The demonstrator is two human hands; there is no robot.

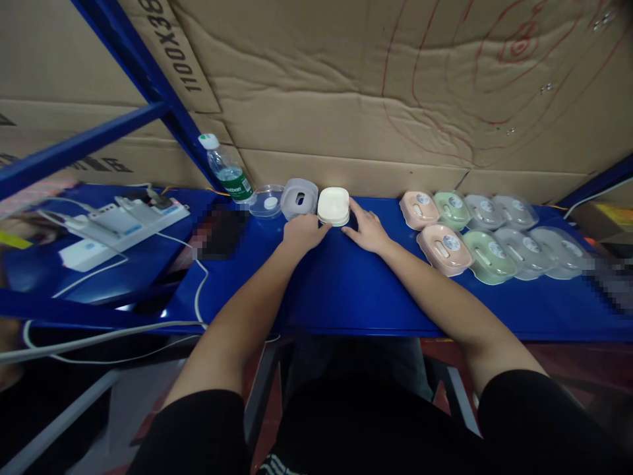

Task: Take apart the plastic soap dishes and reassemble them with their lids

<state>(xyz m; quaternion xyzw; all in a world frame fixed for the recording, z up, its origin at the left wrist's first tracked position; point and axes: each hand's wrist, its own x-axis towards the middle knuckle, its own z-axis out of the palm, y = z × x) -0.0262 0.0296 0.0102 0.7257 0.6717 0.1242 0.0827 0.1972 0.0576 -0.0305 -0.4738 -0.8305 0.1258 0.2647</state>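
A cream-coloured square dish or stack of dishes point(333, 206) with rounded corners stands at the middle back of the blue table. My left hand point(302, 231) is at its left, fingers curled and mostly hidden, with the thumb reaching to the dish's front edge. Just behind that hand a grey rounded cover point(299, 198) with a dark slot leans tilted. My right hand point(368, 229) lies at the dish's right side, its fingers stretched and apart, the fingertips at the edge. A clear round lid point(267, 201) rests left of the grey cover.
Two rows of pink, green and grey lidded containers point(489, 256) stand at the right. A water bottle point(230, 173) leans at the back left. Further left are a white power strip point(123, 231) and loose white cables point(200, 290). Cardboard point(316, 125) walls the back; a blue frame point(143, 72) rises left.
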